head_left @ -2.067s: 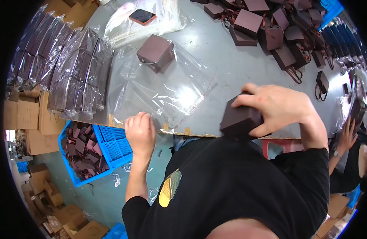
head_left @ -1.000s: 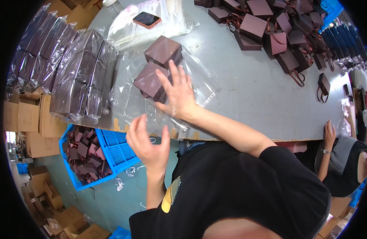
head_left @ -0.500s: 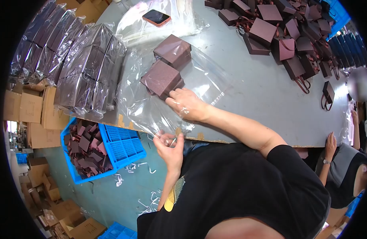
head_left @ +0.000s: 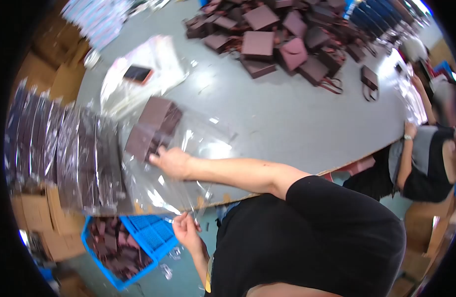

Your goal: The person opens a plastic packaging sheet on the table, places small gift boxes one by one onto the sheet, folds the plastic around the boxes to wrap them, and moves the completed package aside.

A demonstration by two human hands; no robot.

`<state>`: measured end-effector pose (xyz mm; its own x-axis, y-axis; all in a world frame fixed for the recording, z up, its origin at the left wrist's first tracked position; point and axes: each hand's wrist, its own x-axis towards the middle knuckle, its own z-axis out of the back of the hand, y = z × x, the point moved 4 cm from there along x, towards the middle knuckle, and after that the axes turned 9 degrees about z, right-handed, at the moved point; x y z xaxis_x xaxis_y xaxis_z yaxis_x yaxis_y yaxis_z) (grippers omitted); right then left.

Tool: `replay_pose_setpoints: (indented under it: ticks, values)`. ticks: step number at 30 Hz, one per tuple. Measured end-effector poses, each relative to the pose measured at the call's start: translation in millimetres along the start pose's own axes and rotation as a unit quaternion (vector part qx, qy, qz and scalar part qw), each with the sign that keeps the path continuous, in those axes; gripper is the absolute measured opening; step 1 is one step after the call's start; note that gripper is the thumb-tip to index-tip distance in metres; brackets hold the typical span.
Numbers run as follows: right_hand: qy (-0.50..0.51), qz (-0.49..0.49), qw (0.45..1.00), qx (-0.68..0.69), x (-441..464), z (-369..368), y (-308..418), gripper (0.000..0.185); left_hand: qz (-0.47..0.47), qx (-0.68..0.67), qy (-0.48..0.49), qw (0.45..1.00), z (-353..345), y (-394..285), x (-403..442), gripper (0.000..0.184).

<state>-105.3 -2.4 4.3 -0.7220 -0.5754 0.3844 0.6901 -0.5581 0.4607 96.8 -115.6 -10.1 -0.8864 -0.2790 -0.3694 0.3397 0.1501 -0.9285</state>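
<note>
Left hand (head_left: 187, 230) is pinching the clear plastic bag (head_left: 161, 192), ideally taut; right hand (head_left: 174, 163), grip unclear, is touching square brown cardboard boxes (head_left: 140, 142) at ten o'clock.

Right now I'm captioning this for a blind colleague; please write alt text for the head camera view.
A person's right hand touches brown boxes in a clear plastic bag on a grey table while the left hand pinches the bag's edge. Beyond lie a phone and a heap of similar boxes.

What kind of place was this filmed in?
Likely a packing workshop: a big heap of brown boxes, a row of plastic-wrapped stacks, and a blue crate of small brown pieces.
</note>
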Motion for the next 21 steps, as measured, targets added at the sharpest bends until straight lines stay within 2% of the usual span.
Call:
replay_pose_setpoints:
  ticks: [1,3,5,6,7,8,9,10,11,13,14,15,16,17,20,21]
  values:
    - [0.067,0.000,0.998,0.007,-6,12,3,0.038,-0.010,0.004,0.014,1.000,5,1,4,0.016]
    - [0.052,0.062,0.996,0.029,-38,13,0,0.037,-0.019,-0.007,0.032,0.999,8,6,13,0.019]
    - [0.175,0.108,0.968,0.141,-79,77,7,0.041,-0.022,-0.022,0.025,0.999,1,-2,11,0.020]
    - [0.218,0.054,0.950,0.217,-90,114,0,0.040,0.004,0.019,0.017,1.000,5,-6,9,0.022]
    - [0.257,0.000,0.921,0.292,-103,145,-14,0.039,-0.053,0.027,-0.056,0.997,10,-11,7,0.024]
    - [0.116,-0.051,0.943,0.309,-118,177,-39,0.033,-0.110,0.035,-0.130,0.985,15,-15,4,0.026]
    - [-0.058,-0.100,0.962,0.249,-135,211,-63,0.028,-0.166,0.042,-0.204,0.964,20,-19,-3,0.028]
    - [-0.196,-0.149,0.961,0.122,-150,245,-88,0.017,-0.230,0.047,-0.227,0.945,27,-25,-7,0.029]
    - [-0.297,-0.106,0.946,-0.075,-171,273,-117,0.015,-0.295,0.052,-0.248,0.921,38,-34,-11,0.031]
    - [-0.474,-0.178,0.842,-0.186,-221,307,-160,0.012,-0.384,0.074,-0.269,0.880,37,-54,-21,0.032]
    - [-0.467,-0.238,0.806,-0.277,-241,313,-178,0.016,-0.410,0.091,-0.268,0.867,25,-66,-27,0.033]
    - [-0.431,-0.255,0.802,-0.326,-252,312,-197,0.038,-0.434,0.108,-0.268,0.853,13,-74,-30,0.033]
    - [-0.417,-0.262,0.796,-0.352,-253,306,-210,0.050,-0.438,0.091,-0.214,0.868,0,-75,-26,0.037]
    - [-0.402,-0.269,0.790,-0.377,-255,300,-222,0.061,-0.405,0.097,-0.182,0.891,-15,-76,-24,0.038]
    - [-0.396,-0.239,0.812,-0.354,-251,293,-245,0.073,-0.325,0.099,-0.102,0.935,-60,-84,-20,0.041]
    - [-0.394,-0.264,0.811,-0.342,-251,294,-246,0.073,-0.312,0.091,-0.088,0.941,-65,-84,-16,0.041]
